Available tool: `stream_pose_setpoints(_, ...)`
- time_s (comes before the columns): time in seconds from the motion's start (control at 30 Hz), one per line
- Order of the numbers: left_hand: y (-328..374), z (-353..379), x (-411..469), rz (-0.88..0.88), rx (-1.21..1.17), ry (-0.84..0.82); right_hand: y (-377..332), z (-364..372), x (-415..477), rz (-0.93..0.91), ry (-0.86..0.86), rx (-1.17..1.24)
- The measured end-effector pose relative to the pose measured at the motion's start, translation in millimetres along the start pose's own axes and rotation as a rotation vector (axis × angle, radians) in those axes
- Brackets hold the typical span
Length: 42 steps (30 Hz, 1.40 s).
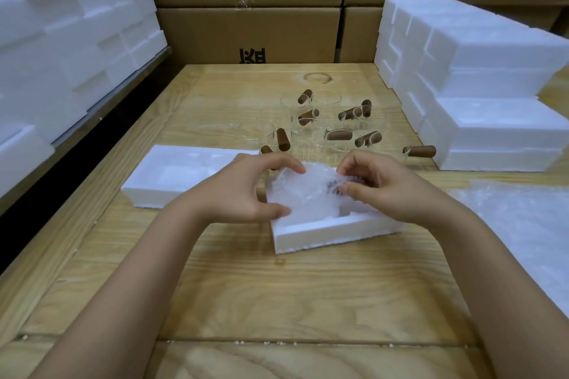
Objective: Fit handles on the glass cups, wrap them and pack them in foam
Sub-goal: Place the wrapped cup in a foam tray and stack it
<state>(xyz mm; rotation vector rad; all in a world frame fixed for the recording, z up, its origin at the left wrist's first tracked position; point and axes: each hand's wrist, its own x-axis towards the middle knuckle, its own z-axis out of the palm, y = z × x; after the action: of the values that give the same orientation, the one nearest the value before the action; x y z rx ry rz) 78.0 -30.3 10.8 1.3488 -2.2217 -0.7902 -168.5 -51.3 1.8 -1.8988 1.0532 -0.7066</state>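
Wrapped cup (308,194), nested in foam tray (323,233)

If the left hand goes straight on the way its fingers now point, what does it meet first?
The wrapped cup in the foam tray: the left hand curls round it and touches it. Just past the cup, the right hand would likely come next, though depth is unclear.
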Motion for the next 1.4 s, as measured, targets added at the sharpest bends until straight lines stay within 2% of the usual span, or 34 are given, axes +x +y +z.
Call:
stream_pose_setpoints(0.13, 3.1, 6.0, -4.9, -0.047, 0.158, -0.015, 4.6, 6.0, 2.6, 0.006, 0.070, -0.072)
stream_pose_setpoints(0.23, 2.4, 14.0, -4.1, 0.056, 0.303, 0.055, 5.5, 6.8, 3.8, 0.009, 0.121, -0.115)
stream_pose_setpoints(0.43, -6.3, 12.2, -1.6, -0.014, 0.276, 0.038, 5.2, 10.7, 4.7, 0.010, 0.197, -0.128)
stream_pose_setpoints(0.57, -5.2, 13.0, -2.9, 0.030, 0.232, 0.055, 3.3, 10.5, 4.5, 0.009, 0.199, -0.182)
stream_pose_setpoints(0.7, -1.7, 17.6, -2.2, 0.074, 0.226, 0.108, -5.6, 17.0, 0.1, -0.133, 0.394, -0.256)
stream_pose_setpoints(0.77, -3.3, 19.4, 0.2, 0.089, 0.302, 0.138, -6.0, 24.0, -0.3, -0.221, 0.352, -0.361)
stream_pose_setpoints(0.83, -3.3, 20.5, 1.2, 0.099, 0.343, 0.133, -2.5, 30.0, 0.5, -0.197, 0.250, -0.442)
stream_pose_setpoints(0.9, -3.2, 16.7, -2.6, 0.104, 0.326, 0.117, 2.4, 30.5, 2.0, -0.159, 0.218, -0.452)
stream_pose_setpoints(0.97, -6.4, 0.5, -11.8, 0.017, 0.157, 0.166, 5.9, 28.5, 3.1, -0.128, 0.214, -0.406)
stream_pose_setpoints(1.03, -18.1, -26.6, -25.6, -0.149, -0.009, 0.269, 5.4, 26.7, 2.4, -0.081, 0.202, -0.320)
stream_pose_setpoints(1.1, -33.8, -52.7, -42.6, -0.270, 0.013, 0.299, 2.6, 25.2, 1.3, -0.072, 0.227, -0.209)
stream_pose_setpoints(1.27, -64.5, -61.4, -61.0, -0.469, 0.133, 0.105, -0.5, 21.3, 1.8, -0.095, 0.299, -0.109)
stream_pose_setpoints(1.4, -60.0, -65.8, -57.5, -0.496, 0.135, 0.224, -0.3, 20.7, 1.8, -0.107, 0.336, -0.133)
